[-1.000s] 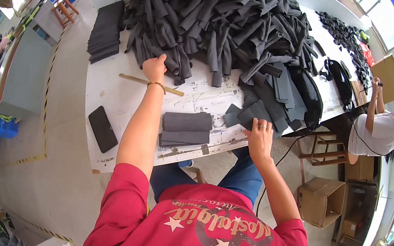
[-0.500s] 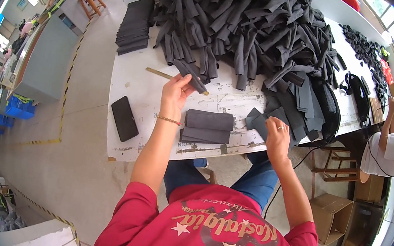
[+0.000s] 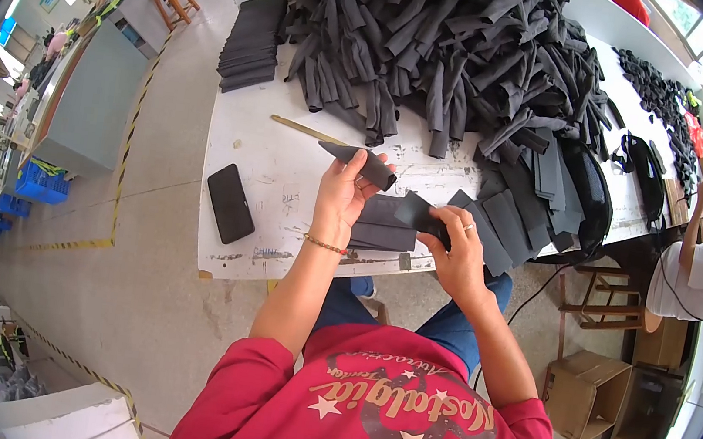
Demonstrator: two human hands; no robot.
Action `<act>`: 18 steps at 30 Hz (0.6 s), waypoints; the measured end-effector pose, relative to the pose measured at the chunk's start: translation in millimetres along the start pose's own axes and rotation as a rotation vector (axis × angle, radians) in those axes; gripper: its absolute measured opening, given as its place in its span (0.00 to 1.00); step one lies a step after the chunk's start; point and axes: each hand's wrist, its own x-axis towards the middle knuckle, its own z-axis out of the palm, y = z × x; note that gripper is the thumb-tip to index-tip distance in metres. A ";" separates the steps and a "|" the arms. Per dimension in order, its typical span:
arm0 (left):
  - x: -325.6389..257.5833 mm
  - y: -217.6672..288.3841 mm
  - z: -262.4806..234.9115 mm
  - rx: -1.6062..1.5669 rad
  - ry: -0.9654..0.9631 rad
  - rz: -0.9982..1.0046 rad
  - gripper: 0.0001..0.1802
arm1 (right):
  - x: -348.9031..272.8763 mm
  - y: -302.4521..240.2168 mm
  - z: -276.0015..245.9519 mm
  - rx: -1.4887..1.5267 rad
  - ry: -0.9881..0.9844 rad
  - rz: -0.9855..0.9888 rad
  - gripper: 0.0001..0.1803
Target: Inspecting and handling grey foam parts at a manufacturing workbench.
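Observation:
My left hand [image 3: 343, 190] is closed around a dark grey fabric sleeve [image 3: 360, 164], held slightly tilted above the table with its open end toward the right. Between the fingers and thumb of my right hand [image 3: 458, 252] is a thin dark rectangular piece [image 3: 419, 214], close to that open end. Below both hands lies a small stack of flat grey fabric sleeves [image 3: 380, 235], partly covered by them. A narrow yellowish stick [image 3: 305, 129] rests on the table, its right end hidden behind the held sleeve. Several similar dark rectangular pieces [image 3: 513, 226] lie fanned out right of my right hand.
A large heap of grey fabric sleeves [image 3: 443, 46] covers the table's far side. A neat sleeve stack [image 3: 252, 45] stands at far left, a black phone [image 3: 231, 203] nearer. Black mesh-like items [image 3: 587, 196] lie at right. Another person [image 3: 692, 270] sits farther right.
My left hand has moved right and slightly nearer with the sleeve, whose open end now shows. My right hand has lifted a rectangular piece from the fanned pile and brought it left toward the sleeve.

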 end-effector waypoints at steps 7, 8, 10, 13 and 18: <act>-12.4 -2.9 15.5 0.036 -0.049 -0.045 0.12 | 8.4 -3.0 1.2 -0.098 0.126 -0.106 0.19; -13.3 -3.0 15.2 0.036 -0.049 -0.044 0.12 | 10.7 -3.5 0.2 -0.098 0.126 -0.106 0.19; -13.8 -3.6 16.2 0.040 -0.114 -0.089 0.12 | 15.7 -3.2 -2.8 -0.259 0.170 -0.188 0.16; -18.4 -0.9 17.6 0.024 -0.147 -0.121 0.10 | 20.7 -0.3 -8.4 -0.327 0.200 -0.257 0.16; -25.2 -2.0 22.6 0.010 -0.174 -0.085 0.09 | 23.7 -1.5 -8.6 -0.409 0.188 -0.312 0.16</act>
